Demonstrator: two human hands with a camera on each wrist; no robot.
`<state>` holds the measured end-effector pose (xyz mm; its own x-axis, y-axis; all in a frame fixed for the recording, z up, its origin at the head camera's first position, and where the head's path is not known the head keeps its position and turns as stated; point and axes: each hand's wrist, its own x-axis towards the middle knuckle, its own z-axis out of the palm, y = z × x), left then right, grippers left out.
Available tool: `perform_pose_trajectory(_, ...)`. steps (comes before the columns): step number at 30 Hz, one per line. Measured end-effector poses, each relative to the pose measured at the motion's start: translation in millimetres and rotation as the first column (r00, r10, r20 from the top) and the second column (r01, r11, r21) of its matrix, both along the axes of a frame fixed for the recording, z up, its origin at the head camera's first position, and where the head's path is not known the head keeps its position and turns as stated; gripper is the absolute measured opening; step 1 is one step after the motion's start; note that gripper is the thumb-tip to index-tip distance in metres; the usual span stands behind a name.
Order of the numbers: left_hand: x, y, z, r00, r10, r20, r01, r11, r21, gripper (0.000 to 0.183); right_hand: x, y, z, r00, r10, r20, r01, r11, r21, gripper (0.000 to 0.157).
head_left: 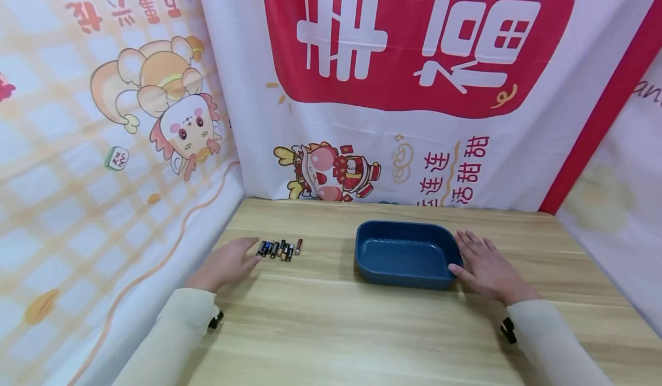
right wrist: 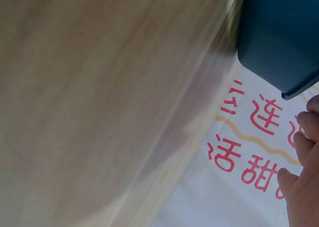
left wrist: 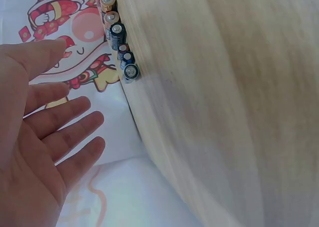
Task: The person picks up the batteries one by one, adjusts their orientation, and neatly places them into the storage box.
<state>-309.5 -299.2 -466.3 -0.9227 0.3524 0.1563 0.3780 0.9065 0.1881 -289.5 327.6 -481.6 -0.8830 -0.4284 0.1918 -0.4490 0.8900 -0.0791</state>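
Observation:
Several small cylindrical batteries (head_left: 274, 250) stand close together on the left of the wooden table, in a row in the left wrist view, where one dark battery (left wrist: 117, 35) shows its metal end. Just left of them is my left hand (head_left: 230, 264), its fingers spread and holding nothing. To the right of centre sits a dark blue rectangular bin (head_left: 405, 278) with rounded corners; no contents show inside. My right hand (head_left: 486, 268) lies along the bin's right end with fingers extended, the thumb at its near right corner. In the right wrist view the hand (right wrist: 306, 182) is partly cut off.
The pale wood-grain table (head_left: 331, 328) reaches back to a printed white cloth (head_left: 243, 145) with a red panel. Another patterned cloth (head_left: 77, 213) hangs along the left edge. A red stripe (head_left: 600, 104) runs down the cloth at the right.

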Motion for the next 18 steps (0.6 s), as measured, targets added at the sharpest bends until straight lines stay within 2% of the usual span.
perform_pose_trajectory(5, -7.9, -3, -2.9, 0.999, 0.003, 0.039, -0.004, 0.999, 0.037, 0.059, -2.6, -3, 5.3, 1.000, 0.011, 0.024, -0.011, 1.000, 0.018, 0.086)
perform_pose_trajectory(11, -11.5, -6, -2.4, 0.993, 0.023, 0.115, -0.034, 0.995, 0.091, 0.054, -1.6, -4, -0.3, 0.999, 0.019, 0.048, -0.021, 0.999, 0.036, 0.089)
perform_pose_trajectory(18, -27.1, -10, -0.5, 0.989, 0.054, 0.141, -0.080, 0.980, 0.185, 0.043, -2.4, -7, -1.4, 0.998, 0.061, 0.027, -0.061, 0.998, 0.024, 0.088)
